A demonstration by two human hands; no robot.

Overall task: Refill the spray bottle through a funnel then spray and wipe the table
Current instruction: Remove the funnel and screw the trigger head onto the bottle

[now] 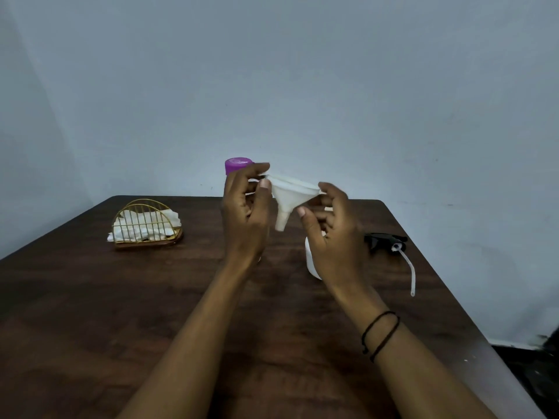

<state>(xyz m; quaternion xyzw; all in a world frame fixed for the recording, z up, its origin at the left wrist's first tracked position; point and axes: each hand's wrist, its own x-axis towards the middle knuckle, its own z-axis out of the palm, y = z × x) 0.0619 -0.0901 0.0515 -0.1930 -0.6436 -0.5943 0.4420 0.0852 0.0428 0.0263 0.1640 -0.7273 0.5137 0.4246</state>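
Note:
Both hands hold a small white funnel (pixel 289 198) up above the table, spout pointing down. My left hand (pixel 246 207) pinches its left rim between thumb and fingers. My right hand (pixel 332 234) pinches the right rim. A white spray bottle (pixel 311 261) stands on the table, mostly hidden behind my right hand. Its black spray head (pixel 384 239) with a clear dip tube lies on the table to the right. A bottle with a purple cap (pixel 238 165) stands behind my left hand, its body hidden.
A gold wire holder (pixel 146 223) with white napkins sits at the far left of the dark wooden table (pixel 121 313). A pale wall is close behind the table. The table's right edge runs diagonally, with dark floor beyond it.

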